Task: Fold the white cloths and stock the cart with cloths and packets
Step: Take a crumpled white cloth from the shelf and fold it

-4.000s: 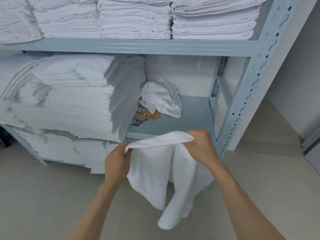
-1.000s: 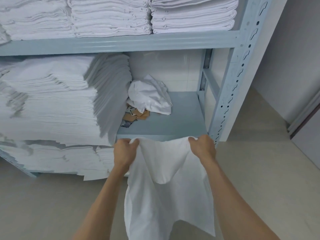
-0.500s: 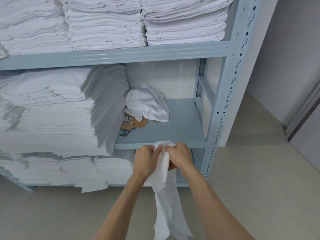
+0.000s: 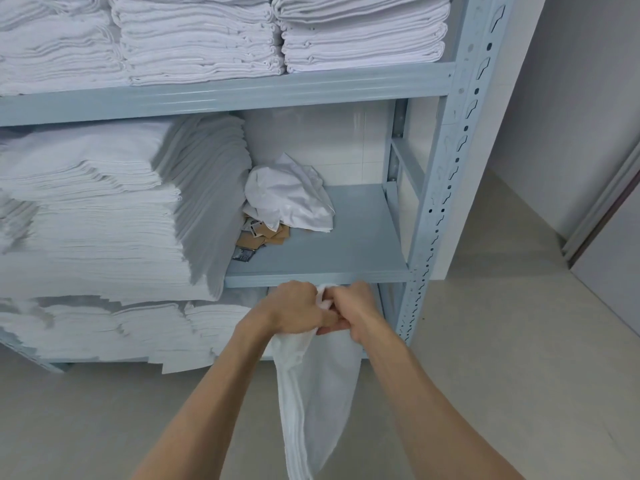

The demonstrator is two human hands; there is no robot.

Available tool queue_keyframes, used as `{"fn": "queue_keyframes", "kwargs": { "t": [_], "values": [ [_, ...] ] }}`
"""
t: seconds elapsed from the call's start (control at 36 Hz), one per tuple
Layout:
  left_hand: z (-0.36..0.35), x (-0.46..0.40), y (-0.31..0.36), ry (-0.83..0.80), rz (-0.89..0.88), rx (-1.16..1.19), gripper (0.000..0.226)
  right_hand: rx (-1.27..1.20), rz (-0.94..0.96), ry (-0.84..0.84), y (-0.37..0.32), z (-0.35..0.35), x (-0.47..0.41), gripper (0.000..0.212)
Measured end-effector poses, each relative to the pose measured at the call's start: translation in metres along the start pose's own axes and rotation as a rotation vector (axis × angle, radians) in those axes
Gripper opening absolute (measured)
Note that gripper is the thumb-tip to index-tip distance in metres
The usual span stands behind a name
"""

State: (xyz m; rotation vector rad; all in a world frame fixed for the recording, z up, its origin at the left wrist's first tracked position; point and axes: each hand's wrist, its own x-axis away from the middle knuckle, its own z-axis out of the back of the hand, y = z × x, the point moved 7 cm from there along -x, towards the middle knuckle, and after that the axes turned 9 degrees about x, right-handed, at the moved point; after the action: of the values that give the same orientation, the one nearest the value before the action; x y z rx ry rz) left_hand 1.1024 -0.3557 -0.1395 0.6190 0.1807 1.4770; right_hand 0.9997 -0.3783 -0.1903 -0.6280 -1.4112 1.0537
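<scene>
Both hands met just below the front edge of the middle shelf [image 4: 346, 237] of the pale blue rack [image 4: 446, 174]. The left hand [image 4: 294, 311] and the right hand [image 4: 356, 308] touched each other, each grip clamped on the gathered top of the white cloth [image 4: 315, 393], which hung doubled lengthwise between the forearms toward the floor [image 4: 502, 358].

The middle shelf held a tall stack of folded white cloths [image 4: 114, 209] on its left, a crumpled white cloth [image 4: 291, 194] toward the back, and, just beside the stack and partly under the crumpled one, a small heap of brown packets [image 4: 268, 237] with a darker one [image 4: 244, 253] at the front. Their black markings were too small to read. The top shelf [image 4: 242, 93] carried three side-by-side piles of folded cloths [image 4: 201, 39]. The bottom level held more folded cloths [image 4: 114, 330], some overhanging its edge.
</scene>
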Motion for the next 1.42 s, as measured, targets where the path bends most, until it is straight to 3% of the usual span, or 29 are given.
{"fn": "queue_keyframes", "kwargs": {
  "t": [0.06, 0.14, 0.31, 0.39, 0.53, 0.61, 0.69, 0.72, 0.81, 0.86, 0.92, 0.97, 1.0, 1.08, 1.19, 1.31, 1.42],
  "values": [
    [-0.012, 0.001, 0.0, -0.047, 0.003, -0.095, 0.039, 0.002, -0.014, 0.059, 0.009, 0.001, -0.001, 0.029],
    [-0.027, 0.0, 0.001, 0.012, -0.017, -0.213, 0.041, 0.022, -0.035, 0.116, 0.024, 0.0, -0.004, 0.017],
    [-0.04, 0.002, -0.008, 0.151, -0.036, -0.139, 0.036, 0.153, 0.007, 0.299, 0.038, 0.009, -0.001, 0.021],
    [-0.036, 0.007, -0.012, 0.191, -0.054, -0.099, 0.04, 0.23, 0.043, 0.262, 0.036, 0.009, 0.0, 0.021],
    [-0.024, 0.015, -0.013, 0.316, -0.087, -0.016, 0.024, 0.386, 0.145, 0.262, 0.025, 0.023, 0.004, 0.031],
    [-0.018, 0.019, -0.007, 0.383, -0.098, 0.011, 0.014, 0.442, 0.125, 0.325, 0.028, 0.041, -0.003, 0.031],
    [-0.016, 0.024, -0.003, 0.407, -0.11, 0.014, 0.011, 0.47, 0.047, 0.274, 0.039, 0.057, -0.021, 0.025],
    [-0.016, 0.026, -0.003, 0.417, -0.11, 0.022, 0.012, 0.491, 0.005, 0.273, 0.044, 0.065, -0.029, 0.029],
    [-0.01, 0.036, -0.001, 0.464, -0.113, 0.058, 0.015, 0.648, -0.15, 0.296, 0.066, 0.087, -0.045, 0.074],
    [-0.005, 0.042, 0.001, 0.486, -0.139, 0.088, 0.016, 0.645, -0.201, 0.257, 0.079, 0.091, -0.05, 0.082],
    [0.0, 0.048, 0.004, 0.494, -0.169, 0.105, 0.016, 0.519, -0.187, 0.206, 0.084, 0.088, -0.05, 0.064],
    [0.005, 0.052, 0.006, 0.5, -0.189, 0.113, 0.015, 0.476, -0.152, 0.181, 0.085, 0.086, -0.05, 0.015],
    [0.007, 0.054, 0.005, 0.507, -0.191, 0.118, 0.015, 0.495, -0.142, 0.169, 0.086, 0.085, -0.05, 0.006],
    [0.014, 0.059, -0.001, 0.531, -0.181, 0.123, 0.019, 0.589, -0.104, 0.138, 0.078, 0.079, -0.044, 0.013],
    [0.025, 0.071, -0.027, 0.559, -0.127, 0.084, 0.014, 0.631, 0.104, 0.35, 0.015, 0.105, -0.031, 0.012],
    [0.036, 0.081, -0.05, 0.619, -0.053, 0.108, 0.017, 0.53, 0.229, 0.42, -0.038, 0.111, -0.006, 0.038],
    [0.043, 0.088, -0.056, 0.663, -0.034, 0.159, 0.021, 0.484, 0.249, 0.397, -0.049, 0.105, 0.007, 0.022]
  ]
}}
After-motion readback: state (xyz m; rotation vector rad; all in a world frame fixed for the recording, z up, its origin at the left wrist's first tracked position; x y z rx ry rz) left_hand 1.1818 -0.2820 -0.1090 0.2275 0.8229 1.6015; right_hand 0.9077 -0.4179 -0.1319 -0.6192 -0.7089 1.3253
